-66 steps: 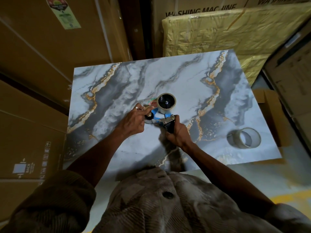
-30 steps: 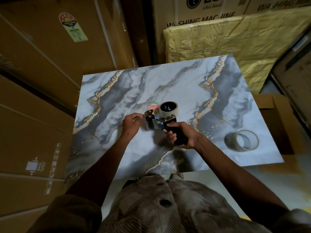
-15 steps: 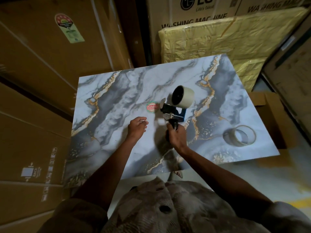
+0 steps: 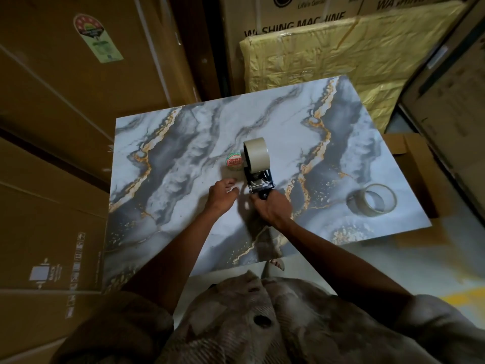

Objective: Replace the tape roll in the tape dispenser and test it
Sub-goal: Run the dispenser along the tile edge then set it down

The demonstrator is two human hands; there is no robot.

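Your right hand point(image 4: 273, 208) is wrapped closed around the handle of the tape dispenser point(image 4: 258, 177), held over the middle of the marble-patterned table point(image 4: 183, 158). It carries a smooth beige tape roll point(image 4: 256, 155). Left of the dispenser, your left hand point(image 4: 221, 197) is loosely curled, holding nothing visible. A thin, nearly spent roll point(image 4: 372, 202) lies far to its right.

Cardboard boxes point(image 4: 65, 106) (dim) around marble table point(image 4: 183, 158)

Glossy marble-patterned tabletop point(image 4: 183, 143); matt beige tape roll point(image 4: 256, 153); cardboard boxes point(image 4: 52, 101).
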